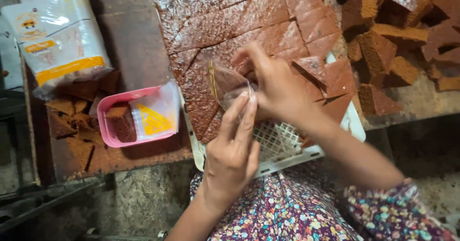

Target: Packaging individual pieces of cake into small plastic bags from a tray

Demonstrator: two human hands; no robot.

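Note:
A small clear plastic bag (229,82) is held over a sheet of brown cake cut into diamond pieces (239,25), which lies on a white lattice tray (282,145). My left hand (232,154) pinches the bag's near edge between its fingertips. My right hand (273,85) grips the bag's far side, with its fingers at the bag's mouth. A loose cut piece of cake (314,68) lies just right of my right hand.
A pink tub (108,126) to the left holds a piece of cake and a clear wrapper with yellow print. Behind it lie a large printed plastic bag (55,35) and cake scraps (72,121). Several loose cake pieces (397,35) are piled at the upper right.

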